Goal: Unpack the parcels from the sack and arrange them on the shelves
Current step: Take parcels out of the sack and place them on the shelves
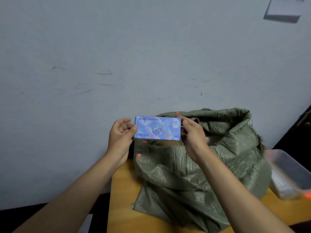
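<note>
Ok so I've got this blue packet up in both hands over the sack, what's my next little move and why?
Probably carry the blue packet away from the green sack toward a shelf. Your left hand and right hand pinch its two short ends, and it is fully clear of the sack's open mouth. No shelf shows in this view, so you would likely turn first.

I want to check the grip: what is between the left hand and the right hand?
In the head view, the blue packet lies between them: the left hand pinches one short end, the right hand the other, above the green sack.
</note>
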